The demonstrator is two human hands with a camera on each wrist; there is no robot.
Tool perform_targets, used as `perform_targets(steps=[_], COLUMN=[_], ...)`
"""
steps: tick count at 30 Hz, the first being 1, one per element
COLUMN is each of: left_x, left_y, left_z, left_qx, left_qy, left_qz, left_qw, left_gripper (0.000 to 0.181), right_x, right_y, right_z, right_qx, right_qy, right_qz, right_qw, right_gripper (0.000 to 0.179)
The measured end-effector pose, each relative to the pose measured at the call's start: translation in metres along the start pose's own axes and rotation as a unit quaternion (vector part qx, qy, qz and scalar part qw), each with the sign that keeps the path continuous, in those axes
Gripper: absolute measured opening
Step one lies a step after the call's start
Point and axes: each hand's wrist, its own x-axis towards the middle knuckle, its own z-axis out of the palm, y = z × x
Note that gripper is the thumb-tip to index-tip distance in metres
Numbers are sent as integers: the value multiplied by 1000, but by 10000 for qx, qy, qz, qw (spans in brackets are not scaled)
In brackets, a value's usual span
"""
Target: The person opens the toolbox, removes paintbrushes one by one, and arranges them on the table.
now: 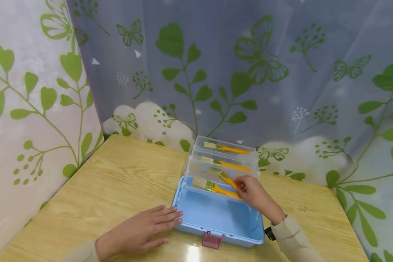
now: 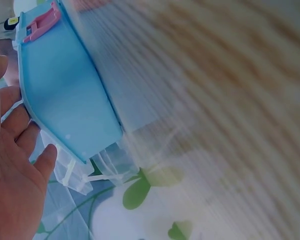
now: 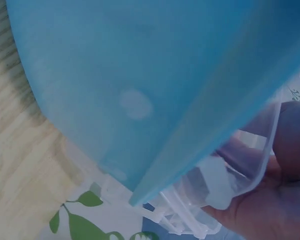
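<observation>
A blue plastic box [image 1: 216, 218] stands unlidded on the table, its clear tiered trays [image 1: 196, 165] unfolded toward the back. My right hand [image 1: 253, 193] pinches the yellow handle of a small paintbrush [image 1: 228, 179] over the lowest tray; in the right wrist view, the box's side [image 3: 120, 75] hides much of that hand [image 3: 290, 205]. Just in front of it lies a wide paintbrush [image 1: 221, 190]. Two more brushes lie higher up, one in the middle tray [image 1: 232, 166] and one in the top [image 1: 234, 150]. My left hand [image 1: 147, 227], fingers extended, touches the box's left front rim.
A pink latch [image 1: 212, 240] hangs down at the box's front. The wooden table [image 1: 134, 171] spreads on both sides of the box. Behind it hangs a grey curtain [image 1: 216, 72] printed with green leaves and butterflies, with a paler patterned cloth [image 1: 26, 127] at the left.
</observation>
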Motion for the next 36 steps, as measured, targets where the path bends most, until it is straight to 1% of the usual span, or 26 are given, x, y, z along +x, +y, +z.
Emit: perform_targets(steps=[5,9,18,20,27,31,36], left_x=[-1,0,-1,-1,0,0,1], left_y=[-1,-2,-2,-2,-2,-1,-1], left_z=[1,1,3,3,1,1,0], left_qx=[3,2,-19,-25,-56,-63,-14], left_qy=[-18,-41,7,16,16,20,106], left_qz=[-25,-35,-15,-9,-52,-46,-8], left_qw=[10000,10000,10000,10000,10000,10000,9999], left_gripper=[55,55,56,56,55,54,52], right_x=[-3,-4,-5,-5,-2,-3,-4], right_y=[-5,-5,-4,-3,4,8,7], right_z=[0,-1,0,0,-1,1,-1], right_qx=[-95,-66,205,258,503,675,684], right_qy=[-164,-182,-282,-205,280,290,234], right_qz=[43,2,-370,-422,-742,-663,-596], right_qw=[9998,9998,9987,9986,9956,9951,9956], right_gripper=[22,22,21,20,19,21,23])
